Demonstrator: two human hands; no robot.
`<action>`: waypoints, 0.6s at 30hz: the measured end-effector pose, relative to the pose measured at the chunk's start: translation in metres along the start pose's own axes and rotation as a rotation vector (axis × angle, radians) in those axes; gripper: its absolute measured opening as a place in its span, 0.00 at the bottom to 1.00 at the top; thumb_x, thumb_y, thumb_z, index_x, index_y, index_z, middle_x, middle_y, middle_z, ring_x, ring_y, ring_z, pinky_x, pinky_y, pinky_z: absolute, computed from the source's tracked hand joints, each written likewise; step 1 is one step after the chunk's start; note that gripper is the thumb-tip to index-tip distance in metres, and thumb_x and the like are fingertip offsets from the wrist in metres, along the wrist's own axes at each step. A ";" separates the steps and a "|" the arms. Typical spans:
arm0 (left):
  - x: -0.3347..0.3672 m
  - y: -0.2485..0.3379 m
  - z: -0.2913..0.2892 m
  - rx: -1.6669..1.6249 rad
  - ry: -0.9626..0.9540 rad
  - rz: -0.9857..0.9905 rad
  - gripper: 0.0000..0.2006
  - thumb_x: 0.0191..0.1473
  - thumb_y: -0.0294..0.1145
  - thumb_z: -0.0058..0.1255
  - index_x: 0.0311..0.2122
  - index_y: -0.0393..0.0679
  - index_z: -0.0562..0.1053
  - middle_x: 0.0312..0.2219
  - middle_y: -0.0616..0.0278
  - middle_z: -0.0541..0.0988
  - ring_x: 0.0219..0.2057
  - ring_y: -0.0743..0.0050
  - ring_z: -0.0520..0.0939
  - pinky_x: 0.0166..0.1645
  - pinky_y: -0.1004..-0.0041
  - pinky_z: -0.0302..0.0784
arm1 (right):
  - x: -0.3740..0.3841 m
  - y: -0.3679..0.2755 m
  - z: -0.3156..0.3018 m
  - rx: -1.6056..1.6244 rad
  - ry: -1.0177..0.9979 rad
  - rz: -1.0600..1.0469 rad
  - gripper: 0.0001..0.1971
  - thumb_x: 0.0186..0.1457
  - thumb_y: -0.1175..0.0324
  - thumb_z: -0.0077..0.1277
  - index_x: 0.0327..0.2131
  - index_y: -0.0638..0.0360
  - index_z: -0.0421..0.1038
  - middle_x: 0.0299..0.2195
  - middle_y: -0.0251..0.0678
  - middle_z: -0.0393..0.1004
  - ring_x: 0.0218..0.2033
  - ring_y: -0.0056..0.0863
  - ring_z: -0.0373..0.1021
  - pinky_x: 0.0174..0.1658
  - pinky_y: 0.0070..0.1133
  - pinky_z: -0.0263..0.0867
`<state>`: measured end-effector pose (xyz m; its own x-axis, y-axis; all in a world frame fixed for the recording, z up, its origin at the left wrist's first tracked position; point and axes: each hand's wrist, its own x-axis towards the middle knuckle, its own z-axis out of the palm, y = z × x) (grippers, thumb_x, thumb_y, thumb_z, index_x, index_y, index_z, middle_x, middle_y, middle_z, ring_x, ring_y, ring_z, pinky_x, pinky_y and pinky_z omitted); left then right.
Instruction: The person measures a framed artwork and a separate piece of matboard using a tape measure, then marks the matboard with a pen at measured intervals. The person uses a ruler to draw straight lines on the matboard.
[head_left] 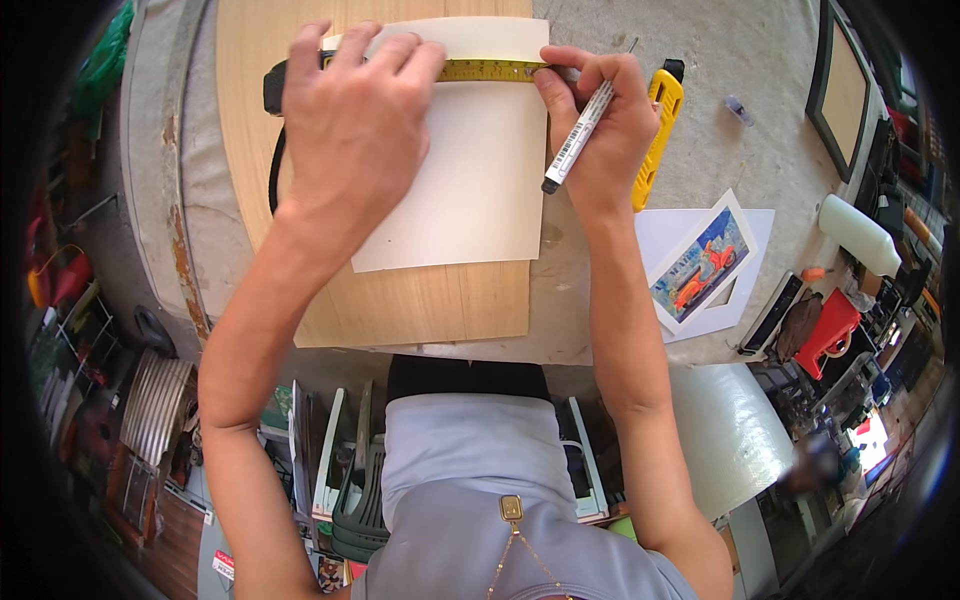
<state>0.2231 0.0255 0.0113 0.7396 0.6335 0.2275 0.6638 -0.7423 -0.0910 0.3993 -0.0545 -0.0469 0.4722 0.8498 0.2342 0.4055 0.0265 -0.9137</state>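
Observation:
A white sheet of card lies on a light wooden board. Across its far part stretches the yellow blade of a tape measure. My left hand is closed over the dark tape case and the near stretch of blade, at the card's far left. At the card's right edge, the thumb and forefinger of my right hand meet the blade's end. That same hand holds a white marker, slanted, its thin tip up and its black end down. Just right of it lies a yellow utility knife.
A small painted picture rests on white card at the right. Beyond lie a small clear cap-like piece and a black frame. A white roll and clutter edge the right side. A dark strap curves beside my left wrist.

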 end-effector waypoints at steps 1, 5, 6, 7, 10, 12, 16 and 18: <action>0.000 0.007 0.005 -0.025 0.039 0.009 0.10 0.45 0.25 0.56 0.36 0.47 0.79 0.33 0.68 0.82 0.41 0.70 0.81 0.55 0.60 0.64 | 0.000 0.002 0.000 0.016 0.000 0.000 0.17 0.51 0.82 0.61 0.27 0.59 0.58 0.33 0.42 0.81 0.32 0.14 0.75 0.32 0.12 0.68; -0.010 0.028 0.032 -0.170 0.157 -0.043 0.13 0.46 0.21 0.54 0.40 0.43 0.77 0.37 0.65 0.79 0.43 0.66 0.79 0.54 0.61 0.67 | -0.001 0.001 0.000 0.055 -0.012 0.012 0.17 0.51 0.83 0.60 0.28 0.59 0.58 0.33 0.42 0.81 0.32 0.14 0.75 0.32 0.11 0.69; -0.012 0.030 0.038 -0.193 0.190 -0.066 0.13 0.46 0.21 0.55 0.40 0.42 0.77 0.37 0.64 0.79 0.44 0.65 0.78 0.53 0.63 0.68 | -0.001 0.002 0.000 0.047 -0.013 0.002 0.17 0.51 0.83 0.60 0.28 0.59 0.58 0.33 0.42 0.81 0.32 0.14 0.75 0.32 0.11 0.68; -0.012 0.033 0.040 -0.240 0.202 -0.097 0.13 0.46 0.21 0.55 0.40 0.42 0.77 0.37 0.64 0.78 0.44 0.65 0.78 0.52 0.63 0.68 | -0.001 0.004 -0.001 0.037 -0.013 -0.005 0.17 0.52 0.83 0.60 0.28 0.59 0.58 0.33 0.42 0.81 0.31 0.13 0.74 0.33 0.11 0.68; -0.013 0.040 0.045 -0.369 0.234 -0.178 0.13 0.46 0.21 0.57 0.40 0.42 0.77 0.38 0.64 0.76 0.44 0.63 0.76 0.49 0.64 0.69 | -0.002 0.007 -0.001 0.077 -0.019 0.015 0.17 0.51 0.84 0.60 0.30 0.58 0.59 0.33 0.42 0.81 0.30 0.13 0.73 0.32 0.11 0.69; -0.014 0.041 0.048 -0.445 0.250 -0.214 0.13 0.46 0.20 0.58 0.40 0.43 0.77 0.37 0.64 0.76 0.43 0.62 0.76 0.48 0.64 0.69 | -0.001 0.004 -0.001 0.168 0.022 0.051 0.14 0.56 0.74 0.59 0.31 0.58 0.59 0.32 0.41 0.79 0.30 0.16 0.73 0.31 0.14 0.68; -0.013 0.044 0.052 -0.462 0.308 -0.243 0.14 0.44 0.20 0.59 0.39 0.44 0.77 0.36 0.65 0.76 0.41 0.63 0.75 0.46 0.65 0.68 | 0.002 0.004 -0.009 0.567 0.106 0.143 0.20 0.65 0.50 0.47 0.35 0.58 0.62 0.30 0.41 0.75 0.28 0.24 0.71 0.29 0.19 0.67; -0.013 0.045 0.054 -0.473 0.331 -0.254 0.14 0.44 0.20 0.60 0.38 0.45 0.77 0.36 0.65 0.76 0.40 0.64 0.75 0.45 0.66 0.67 | 0.001 0.004 -0.014 0.462 0.062 0.154 0.29 0.65 0.39 0.37 0.37 0.61 0.65 0.29 0.42 0.74 0.26 0.26 0.70 0.28 0.20 0.64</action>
<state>0.2495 -0.0045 -0.0484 0.4412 0.7577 0.4809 0.6373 -0.6418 0.4265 0.4122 -0.0603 -0.0453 0.5505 0.8298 0.0913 -0.0555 0.1455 -0.9878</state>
